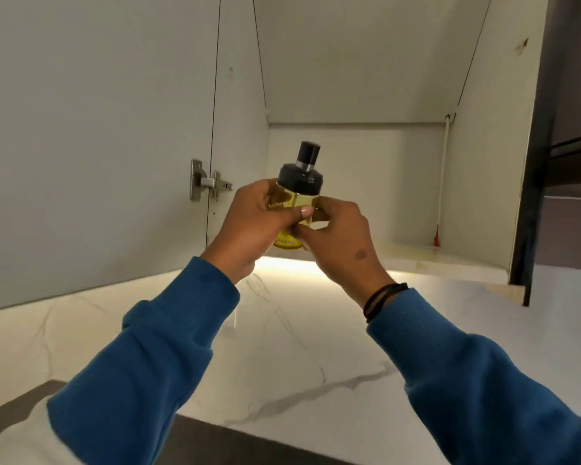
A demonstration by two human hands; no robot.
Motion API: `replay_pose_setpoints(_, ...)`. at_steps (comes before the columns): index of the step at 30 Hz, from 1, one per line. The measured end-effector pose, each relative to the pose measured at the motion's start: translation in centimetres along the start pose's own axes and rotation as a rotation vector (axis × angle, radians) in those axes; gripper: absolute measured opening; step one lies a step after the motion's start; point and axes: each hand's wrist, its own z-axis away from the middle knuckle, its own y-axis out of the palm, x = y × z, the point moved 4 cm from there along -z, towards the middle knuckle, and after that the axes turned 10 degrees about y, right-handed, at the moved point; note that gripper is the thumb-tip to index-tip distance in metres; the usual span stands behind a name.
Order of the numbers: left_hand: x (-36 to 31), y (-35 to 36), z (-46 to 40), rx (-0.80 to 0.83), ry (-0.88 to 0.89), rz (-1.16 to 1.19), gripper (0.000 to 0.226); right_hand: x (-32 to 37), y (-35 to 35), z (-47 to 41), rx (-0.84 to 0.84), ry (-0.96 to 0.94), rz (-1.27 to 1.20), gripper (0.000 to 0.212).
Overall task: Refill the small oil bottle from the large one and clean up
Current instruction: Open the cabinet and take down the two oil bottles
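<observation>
Both hands up: the left hand (249, 223) and right hand (341, 241) each grip the small oil bottle (294, 199), upright, yellow oil inside, black cap on, above the marble table (282, 347), before the open cabinet (349, 182).

Open cabinet shelf (450, 260) lies clear ahead, door (98, 146) swung aside at left

I face an open wall cabinet (356, 105) with pale grey-white panels inside and a bare shelf (443, 260), its door (91, 146) swung out on my left on a metal hinge (208, 184). Warm light glows from under the cabinet onto the white marble-veined backsplash (292, 330). A dark panel (574, 95) stands at my right.
</observation>
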Motion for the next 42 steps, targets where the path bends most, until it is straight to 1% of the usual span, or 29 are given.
replay_pose_setpoints(2,-0.5,0.1,1.9,0.011,0.016,0.002,0.040,-0.1,-0.6,1.9,0.017,-0.005,-0.043,0.022)
replay_pose_setpoints(5,-0.4,0.7,5.4,0.017,-0.005,-0.041,0.041,-1.2,-0.8,5.2,0.032,0.030,-0.058,0.030)
replay_pose_setpoints(9,1.4,1.6,10.4,0.047,-0.048,-0.022,0.054,-3.7,-1.0,9.6,0.057,0.058,-0.095,0.030)
replay_pose_setpoints(11,2.9,2.1,13.0,0.039,-0.077,-0.022,0.056,-5.5,-0.7,11.8,0.083,0.072,-0.081,0.039)
replay_pose_setpoints(14,5.8,3.4,17.6,0.034,-0.160,0.000,0.058,-9.0,0.3,15.5,0.170,0.129,-0.098,0.043)
replay_pose_setpoints(17,9.2,4.4,22.4,0.032,-0.270,0.046,0.056,-12.9,1.6,19.2,0.268,0.198,-0.094,0.043)
replay_pose_setpoints(19,11.6,5.1,25.6,0.035,-0.345,0.077,0.054,-15.7,2.7,21.9,0.305,0.243,-0.069,0.039)
replay_pose_setpoints(21,13.6,5.6,28.8,0.010,-0.412,0.154,0.053,-18.3,3.9,24.5,0.319,0.282,-0.064,0.032)
replay_pose_setpoints(22,14.6,5.9,30.4,-0.006,-0.451,0.181,0.053,-19.6,4.4,25.8,0.330,0.298,-0.053,0.032)
replay_pose_setpoints(26,19.1,7.0,35.9,-0.053,-0.607,0.207,0.061,-23.9,6.9,30.3,0.404,0.370,0.002,0.045)
replay_pose_setpoints(28,21.6,7.4,38.0,-0.086,-0.667,0.188,0.060,-25.8,8.1,32.0,0.433,0.421,0.007,0.046)
replay_pose_setpoints(31,24.6,7.8,40.7,-0.069,-0.733,0.125,0.053,-28.4,9.8,34.2,0.450,0.495,0.027,0.050)
replay_pose_setpoints(35,28.1,7.8,43.0,-0.037,-0.806,0.068,0.057,-31.6,12.0,36.4,0.465,0.616,0.074,0.063)
replay_pose_setpoints(42,32.0,6.7,45.2,0.063,-0.828,-0.027,0.062,-33.2,14.6,38.0,0.585,0.736,0.072,0.064)
